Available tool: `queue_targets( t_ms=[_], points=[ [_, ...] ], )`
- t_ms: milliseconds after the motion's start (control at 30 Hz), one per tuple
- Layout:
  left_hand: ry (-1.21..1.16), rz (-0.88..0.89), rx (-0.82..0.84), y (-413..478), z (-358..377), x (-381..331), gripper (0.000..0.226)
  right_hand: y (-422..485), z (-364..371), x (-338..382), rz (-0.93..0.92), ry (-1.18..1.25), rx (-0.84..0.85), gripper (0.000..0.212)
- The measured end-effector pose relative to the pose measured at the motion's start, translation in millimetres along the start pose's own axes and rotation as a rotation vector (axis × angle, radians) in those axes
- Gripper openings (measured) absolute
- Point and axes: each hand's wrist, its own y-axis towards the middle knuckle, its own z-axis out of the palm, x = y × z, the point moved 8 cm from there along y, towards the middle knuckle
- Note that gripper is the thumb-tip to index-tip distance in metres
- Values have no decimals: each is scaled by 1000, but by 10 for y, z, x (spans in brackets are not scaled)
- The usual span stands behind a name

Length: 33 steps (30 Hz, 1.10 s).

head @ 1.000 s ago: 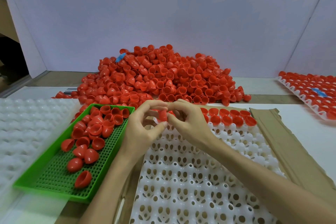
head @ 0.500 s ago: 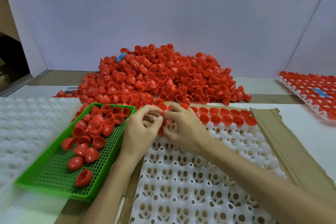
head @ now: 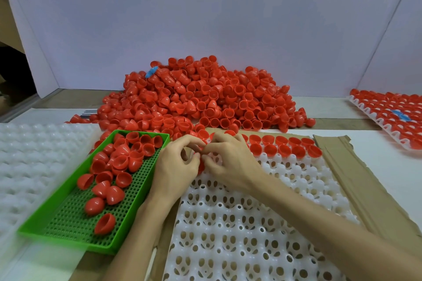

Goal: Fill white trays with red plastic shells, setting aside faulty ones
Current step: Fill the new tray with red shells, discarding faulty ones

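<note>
Above the near, unfilled pockets of the white tray (head: 294,178), the left hand (head: 175,166) and right hand (head: 230,159) are meeting fingertip to fingertip, both curling and pinching a red shell (head: 201,167) that is showing only in slivers between them. It is probably handling as a light, thin, stiff but slick cup, so a gentle thumb-and-forefinger pinch across the rim is looking safest. Left of the left hand the green tray (head: 68,238) is holding set-aside shells (head: 118,162); just beyond the right hand a row of seated shells (head: 283,148) is lining the tray, with the loose pile (head: 205,98) lying farther off.
</note>
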Motion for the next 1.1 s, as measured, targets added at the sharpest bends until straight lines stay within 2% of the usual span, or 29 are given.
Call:
queue_targets(
  t_ms=[200,267,333,400,500,700,767,933,1000,1100],
  points=[
    [61,-48,84,-26,101,62,28,-53,-334,-207,164,247,-379,21],
    [61,-63,81,-24,103,89,27,-74,-403,-310,238,214,-446,27],
    [58,-65,77,-26,102,93,26,-72,-408,-387,296,107,-419,36],
    [59,-61,77,-28,105,94,26,-53,-337,-439,328,-11,-316,41],
    [57,-48,69,-16,99,92,25,-38,-183,-487,356,-108,-161,40],
    [108,27,-111,21,-44,21,26,-41,-141,-511,363,-135,-113,38],
    [201,63,-67,109,-5,-17,31,-46,-130,-514,358,-142,-105,38],
    [410,38,226,226,302,99,49,-27,-130,-511,351,-135,-129,37],
    [423,-1,260,203,339,192,53,-15,-133,-491,333,-114,-142,38],
    [398,-26,258,203,330,241,54,16,-50,-412,247,-121,-59,43]
  ],
)
